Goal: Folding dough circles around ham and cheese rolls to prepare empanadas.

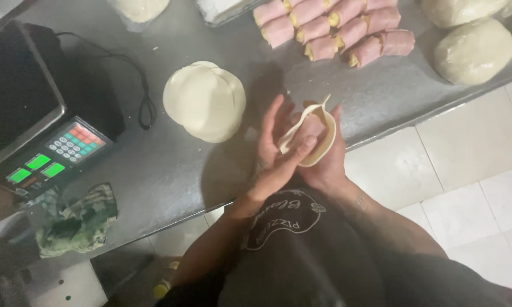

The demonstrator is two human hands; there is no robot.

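Note:
A thin round dough disc (318,145) lies cupped in my right hand (327,165), folded around a pink ham roll (308,128). My left hand (276,156) presses against it from the left, its thumb on the dough's near edge. Both hands hover over the front edge of the steel table (170,170). A stack of flat dough discs (205,100) sits on the table just left of my hands. Several ham rolls with yellow cheese centres (338,25) lie in rows at the back.
A digital scale (34,122) with a black cable (139,85) stands at the left. A crumpled green cloth (77,222) lies by the front edge. Large dough balls (475,48) rest at the back right. White floor tiles (472,182) show at right.

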